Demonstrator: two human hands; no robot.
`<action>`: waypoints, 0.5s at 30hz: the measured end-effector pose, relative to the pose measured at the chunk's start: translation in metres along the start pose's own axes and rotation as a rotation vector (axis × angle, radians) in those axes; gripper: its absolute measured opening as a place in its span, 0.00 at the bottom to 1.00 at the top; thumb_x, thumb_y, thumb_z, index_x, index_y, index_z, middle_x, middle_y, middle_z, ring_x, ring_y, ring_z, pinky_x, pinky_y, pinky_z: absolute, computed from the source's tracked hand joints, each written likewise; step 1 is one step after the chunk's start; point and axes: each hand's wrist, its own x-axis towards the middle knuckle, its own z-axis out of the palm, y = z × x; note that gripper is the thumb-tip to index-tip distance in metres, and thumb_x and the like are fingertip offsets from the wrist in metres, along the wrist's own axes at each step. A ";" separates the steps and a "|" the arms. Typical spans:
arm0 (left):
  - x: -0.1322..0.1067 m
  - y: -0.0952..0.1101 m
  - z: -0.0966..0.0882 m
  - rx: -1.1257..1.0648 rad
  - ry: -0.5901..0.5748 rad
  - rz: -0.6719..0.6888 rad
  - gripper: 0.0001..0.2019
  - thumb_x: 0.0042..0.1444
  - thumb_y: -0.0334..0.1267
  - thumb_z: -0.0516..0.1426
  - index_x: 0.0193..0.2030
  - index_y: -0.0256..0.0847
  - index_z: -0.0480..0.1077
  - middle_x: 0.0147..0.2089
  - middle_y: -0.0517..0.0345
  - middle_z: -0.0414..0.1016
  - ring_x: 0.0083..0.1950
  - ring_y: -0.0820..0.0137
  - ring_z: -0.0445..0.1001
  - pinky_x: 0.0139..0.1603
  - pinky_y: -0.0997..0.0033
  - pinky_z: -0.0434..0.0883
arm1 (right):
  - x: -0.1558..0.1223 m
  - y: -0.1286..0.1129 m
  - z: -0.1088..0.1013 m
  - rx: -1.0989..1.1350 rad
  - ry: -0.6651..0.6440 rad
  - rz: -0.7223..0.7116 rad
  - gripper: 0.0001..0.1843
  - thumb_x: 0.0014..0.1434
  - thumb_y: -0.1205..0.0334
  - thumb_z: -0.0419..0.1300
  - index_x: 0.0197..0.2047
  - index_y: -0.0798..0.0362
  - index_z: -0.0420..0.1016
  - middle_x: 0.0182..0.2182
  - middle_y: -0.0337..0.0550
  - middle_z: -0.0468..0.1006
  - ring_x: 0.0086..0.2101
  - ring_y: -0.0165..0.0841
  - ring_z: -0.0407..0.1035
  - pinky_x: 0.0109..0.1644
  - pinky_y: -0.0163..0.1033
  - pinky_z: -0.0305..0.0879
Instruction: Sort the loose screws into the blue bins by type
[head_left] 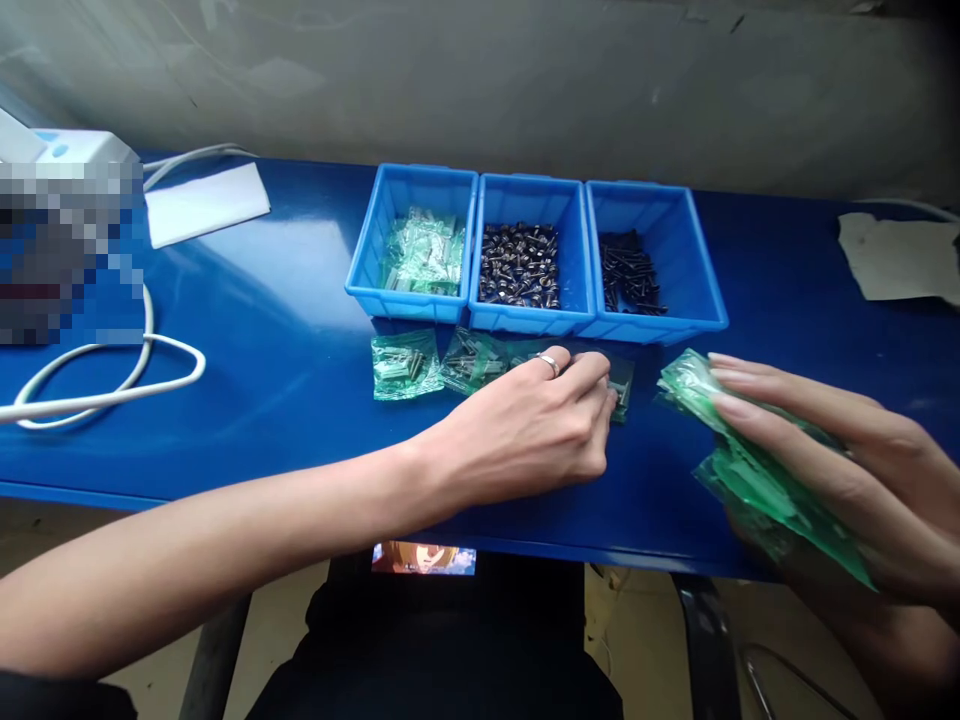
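**Light, slippery, and best taken by the edge**

At far left, a white cable [97, 400] loops on the blue counter [262, 290], near a white sheet [206, 205]. Three blue bins stand side by side: the left bin [405, 185] holds green bags [424, 255], the middle bin [525, 195] shiny-headed screws [519, 265], and the right bin [660, 200] dark screws [630, 272].

Just in front of them, small clear-green bags lie flat on the counter: one [405, 365], a second [472, 360], and a third [619, 385] under the left hand [525, 425]. That hand, wearing a ring [549, 363], is curled, its fingers bent down on the third bag; whether they pinch it is hidden.

Further right, the right hand [847, 470] cradles a loose bunch of bags [772, 470], fingers nearly together across the top.

Each bag looks light and soft, its thin film likely slick, with small metal pieces making a stiffer lump inside. The flat edge or that lump seems the surest hold. A crumpled paper [900, 258] lies at far right.
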 end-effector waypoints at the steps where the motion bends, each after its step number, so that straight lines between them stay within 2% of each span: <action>1: 0.001 0.001 0.000 -0.002 -0.008 -0.015 0.19 0.77 0.27 0.49 0.66 0.25 0.75 0.67 0.35 0.78 0.64 0.55 0.79 0.56 0.59 0.77 | 0.000 -0.003 0.001 0.009 -0.014 0.005 0.33 0.69 0.61 0.69 0.74 0.35 0.73 0.67 0.48 0.78 0.63 0.52 0.78 0.68 0.59 0.79; 5: -0.012 0.003 -0.010 -0.032 0.007 -0.057 0.22 0.78 0.30 0.50 0.73 0.27 0.68 0.71 0.35 0.74 0.73 0.51 0.75 0.66 0.55 0.78 | -0.003 -0.008 0.007 0.018 -0.051 0.000 0.36 0.68 0.69 0.68 0.76 0.44 0.71 0.70 0.56 0.75 0.67 0.53 0.74 0.72 0.61 0.74; 7: -0.034 0.003 -0.021 -0.048 0.034 -0.110 0.22 0.76 0.30 0.53 0.73 0.28 0.69 0.73 0.38 0.73 0.73 0.49 0.75 0.68 0.51 0.79 | -0.003 -0.005 0.012 0.008 -0.003 -0.051 0.32 0.69 0.69 0.67 0.74 0.43 0.74 0.67 0.54 0.78 0.65 0.51 0.76 0.69 0.60 0.77; 10: -0.079 -0.005 -0.035 -0.073 0.011 -0.280 0.23 0.70 0.25 0.60 0.71 0.29 0.71 0.72 0.39 0.74 0.71 0.46 0.77 0.61 0.46 0.85 | -0.002 0.002 0.018 -0.044 0.093 -0.191 0.24 0.76 0.63 0.58 0.72 0.45 0.76 0.62 0.52 0.82 0.61 0.45 0.80 0.63 0.53 0.83; 12: -0.107 -0.015 -0.038 -0.103 -0.011 -0.357 0.26 0.67 0.23 0.62 0.71 0.30 0.70 0.71 0.39 0.75 0.69 0.44 0.78 0.59 0.42 0.86 | -0.001 0.003 0.020 -0.067 0.108 -0.247 0.23 0.78 0.63 0.54 0.71 0.49 0.77 0.60 0.53 0.83 0.61 0.44 0.80 0.62 0.50 0.84; 14: -0.124 -0.026 -0.036 -0.202 0.012 -0.336 0.27 0.67 0.19 0.60 0.72 0.31 0.69 0.72 0.40 0.74 0.71 0.48 0.77 0.66 0.42 0.84 | 0.000 -0.001 0.021 -0.047 0.078 -0.231 0.23 0.77 0.65 0.55 0.71 0.50 0.77 0.59 0.53 0.84 0.62 0.44 0.79 0.64 0.50 0.83; 15: -0.129 -0.031 -0.035 -0.236 0.027 -0.317 0.27 0.67 0.18 0.58 0.72 0.31 0.69 0.73 0.39 0.72 0.72 0.49 0.76 0.68 0.44 0.84 | 0.000 -0.003 0.021 -0.014 0.059 -0.185 0.23 0.76 0.65 0.57 0.70 0.47 0.78 0.59 0.50 0.84 0.62 0.44 0.79 0.64 0.50 0.83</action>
